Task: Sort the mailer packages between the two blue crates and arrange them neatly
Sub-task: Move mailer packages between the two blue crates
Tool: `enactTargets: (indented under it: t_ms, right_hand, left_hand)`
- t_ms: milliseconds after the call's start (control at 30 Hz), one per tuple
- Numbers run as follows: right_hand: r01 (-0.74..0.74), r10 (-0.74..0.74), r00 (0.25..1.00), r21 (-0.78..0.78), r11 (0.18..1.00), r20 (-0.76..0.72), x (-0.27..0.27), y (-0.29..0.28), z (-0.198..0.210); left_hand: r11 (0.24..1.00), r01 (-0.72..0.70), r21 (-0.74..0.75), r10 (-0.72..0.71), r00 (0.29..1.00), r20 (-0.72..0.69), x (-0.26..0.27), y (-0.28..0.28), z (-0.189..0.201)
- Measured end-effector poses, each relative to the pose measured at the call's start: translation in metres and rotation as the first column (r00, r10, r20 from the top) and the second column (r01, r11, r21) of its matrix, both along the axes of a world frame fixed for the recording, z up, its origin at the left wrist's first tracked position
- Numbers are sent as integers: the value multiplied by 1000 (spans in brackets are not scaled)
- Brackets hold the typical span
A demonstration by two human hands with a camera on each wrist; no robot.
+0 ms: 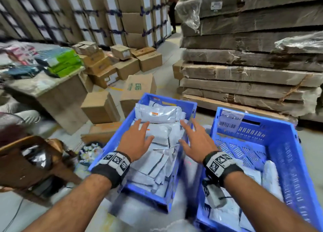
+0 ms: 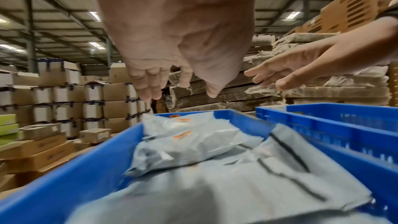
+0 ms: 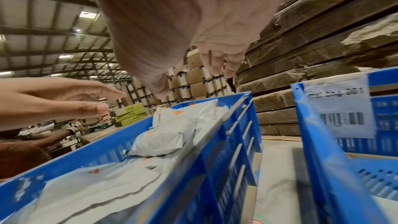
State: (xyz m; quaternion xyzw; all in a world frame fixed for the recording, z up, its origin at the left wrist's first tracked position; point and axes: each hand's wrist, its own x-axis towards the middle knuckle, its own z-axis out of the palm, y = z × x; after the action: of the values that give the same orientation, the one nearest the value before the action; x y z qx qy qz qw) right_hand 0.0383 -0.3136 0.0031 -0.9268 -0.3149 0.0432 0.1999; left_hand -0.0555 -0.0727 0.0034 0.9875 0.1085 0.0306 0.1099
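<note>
Two blue crates stand side by side. The left crate (image 1: 191,106) is piled with several grey mailer packages (image 1: 162,116). The right crate (image 1: 286,154) has a mostly bare slatted floor, a barcode label (image 1: 229,120) on its far wall and a few mailers (image 1: 270,177) at its near end. My left hand (image 1: 138,137) hovers over the pile with fingers spread and straight, holding nothing. My right hand (image 1: 195,140) hovers over the left crate's right side, fingers also spread, empty. In the left wrist view the left hand (image 2: 172,77) hangs above the mailers (image 2: 189,144). In the right wrist view the right hand (image 3: 193,74) is above the crate's rim (image 3: 228,120).
A tall stack of flattened cardboard on a pallet (image 1: 253,60) rises behind the crates. Loose cartons (image 1: 101,107) lie on the floor to the left, near a table with green packs (image 1: 64,64). A brown chair (image 1: 29,161) stands at my left.
</note>
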Motion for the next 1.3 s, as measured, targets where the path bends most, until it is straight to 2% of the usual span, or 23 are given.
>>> enactTargets:
  t_ms: [233, 433, 533, 667, 833, 933, 1033, 1300]
  right_hand:
    - [-180, 160, 977, -153, 972, -138, -6, 64, -3]
    - [-274, 231, 953, -229, 934, -196, -9, 112, -11]
    - [-262, 218, 959, -270, 927, -183, -1, 132, -25]
    - [-210, 197, 978, -375, 903, -74, 17, 156, -39]
    - [-124, 141, 990, -592, 796, -18, 35, 168, -60]
    - [-126, 141, 990, -598, 792, -21, 40, 173, -66]
    - [-131, 152, 988, -588, 798, -13, 42, 174, -68]
    - [-241, 258, 966, -424, 873, -19, 11, 154, -61]
  left_hand:
    - [997, -14, 73, 17, 999, -52, -38, 93, -15]
    - [997, 21, 77, -14, 997, -80, -42, 137, -27]
    - [997, 61, 46, -55, 991, -120, -34, 152, -33]
    - [989, 143, 28, -134, 967, -218, -16, 169, -46]
    - [978, 209, 13, -191, 918, -348, 10, 184, -64]
    - [974, 222, -55, -227, 917, -329, 17, 188, -81]
    - [968, 212, -136, -239, 941, -238, 16, 189, -94]
    - [980, 91, -175, -109, 989, -95, 7, 170, -93]
